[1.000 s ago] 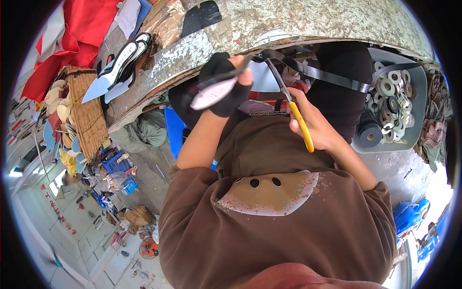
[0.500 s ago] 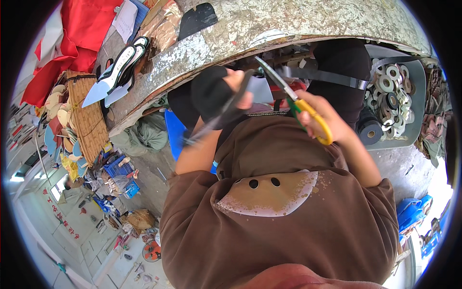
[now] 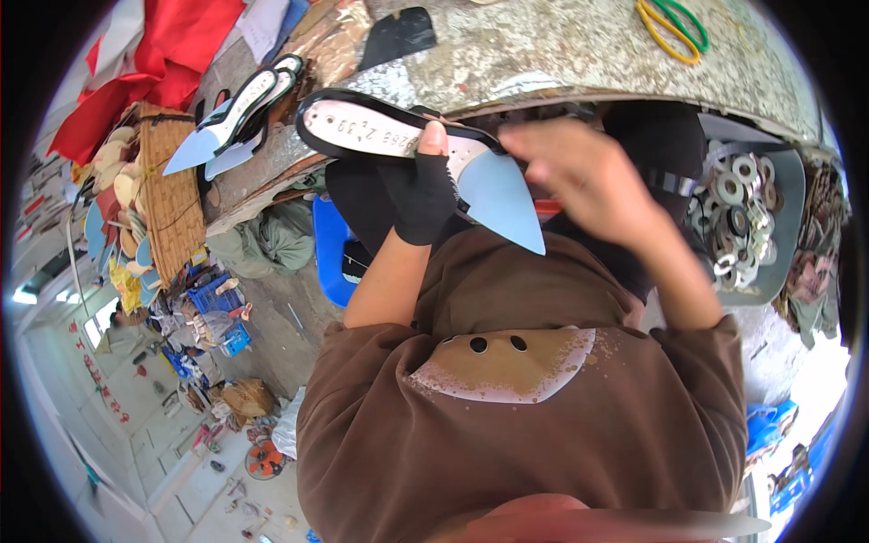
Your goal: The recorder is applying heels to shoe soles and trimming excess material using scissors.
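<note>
My left hand (image 3: 425, 185), in a black fingerless glove, grasps the shoe sole (image 3: 469, 161) at its narrow middle: thumb pressed flat on the white face, other fingers mostly hidden underneath. The broad rounded end, edged in black trim (image 3: 312, 145), lies to the left of my thumb; the pale blue pointed end slants down to the right of it. Handling estimate: light, probably firm along the white part, thinner and easier to bend or crease toward the blue point. The face looks smooth, so a thumb could slide on it; the waist seems the best place to hold, clear of the tip. Pose: left forearm rises from below, wrist nearly straight. My right hand (image 3: 588, 167) is blurred, palm down, fingers reaching left to just beside the sole's far edge; cannot tell whether they touch or pinch anything. Scissors (image 3: 695, 41) rest beyond my right fingers, on the worn bench (image 3: 543, 59).
</note>
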The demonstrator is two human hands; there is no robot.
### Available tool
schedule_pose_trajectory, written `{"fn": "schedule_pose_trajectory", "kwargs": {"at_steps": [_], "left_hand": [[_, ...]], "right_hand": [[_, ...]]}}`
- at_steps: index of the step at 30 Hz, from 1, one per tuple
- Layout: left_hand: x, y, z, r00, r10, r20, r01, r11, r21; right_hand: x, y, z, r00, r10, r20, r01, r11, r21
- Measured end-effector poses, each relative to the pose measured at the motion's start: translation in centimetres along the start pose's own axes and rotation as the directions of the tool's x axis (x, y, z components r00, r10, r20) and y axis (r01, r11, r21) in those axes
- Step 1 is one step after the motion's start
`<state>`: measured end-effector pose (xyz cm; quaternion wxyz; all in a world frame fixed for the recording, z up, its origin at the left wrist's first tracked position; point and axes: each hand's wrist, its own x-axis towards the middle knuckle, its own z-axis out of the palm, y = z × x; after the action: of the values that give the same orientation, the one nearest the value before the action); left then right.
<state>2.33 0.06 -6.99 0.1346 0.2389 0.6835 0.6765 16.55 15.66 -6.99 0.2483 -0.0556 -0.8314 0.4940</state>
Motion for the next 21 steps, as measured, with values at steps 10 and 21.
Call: {"fn": "schedule_pose_trajectory", "kwargs": {"at_steps": [10, 21], "left_hand": [[-0.5, -3.3, -1.3, 0.956, -0.085, 0.282, 0.052, 0.991, 0.124], [8.9, -1.2, -11.2, 0.857, 0.498, 0.129, -0.438, 0.575, 0.691]], "right_hand": [[0.1, 2.0, 3.9, 0.908, 0.331, 0.257, -0.378, 0.911, 0.164], [3.2, 2.2, 6.1, 0.989, 0.144, 0.017, -0.142, 0.987, -0.079]]}}
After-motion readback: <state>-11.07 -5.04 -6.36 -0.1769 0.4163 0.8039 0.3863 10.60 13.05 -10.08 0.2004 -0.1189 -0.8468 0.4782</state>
